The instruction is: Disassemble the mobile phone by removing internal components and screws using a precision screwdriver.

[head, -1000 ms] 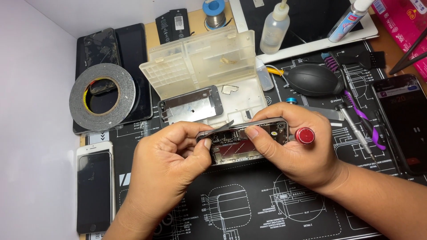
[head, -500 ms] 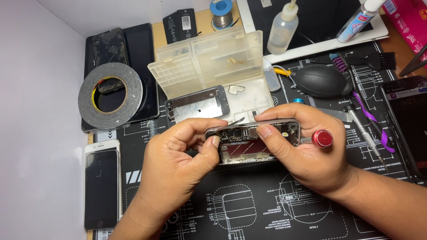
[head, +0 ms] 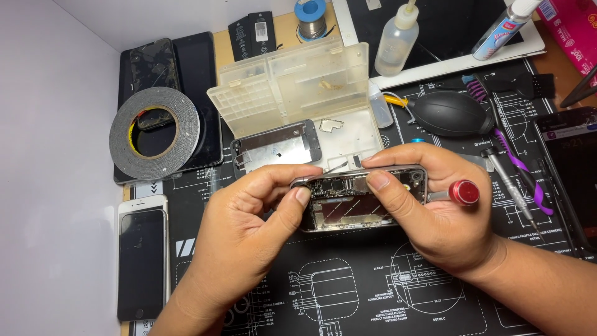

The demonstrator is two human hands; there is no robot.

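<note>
Both hands hold an opened phone body (head: 348,208) with its circuit board showing, lifted a little above a black repair mat (head: 348,292). My left hand (head: 249,230) grips its left end, thumb pressed on the inner edge. My right hand (head: 429,205) grips the right end, thumb on the board, and also holds a red-capped screwdriver (head: 457,193) against the palm. A thin metal strip (head: 339,167) pokes up from the phone's far edge.
A clear plastic parts box (head: 298,93) stands open behind, with a detached phone screen (head: 277,146) leaning on it. A tape roll (head: 155,130) and dark phones lie at left, a white phone (head: 143,255) at lower left. A black air blower (head: 451,113), bottles and tools sit right.
The view has shifted slightly, so everything sits a little lower and further right in frame. Both hands keep their grip on the phone body; my left thumb has pressed closer onto its edge.
</note>
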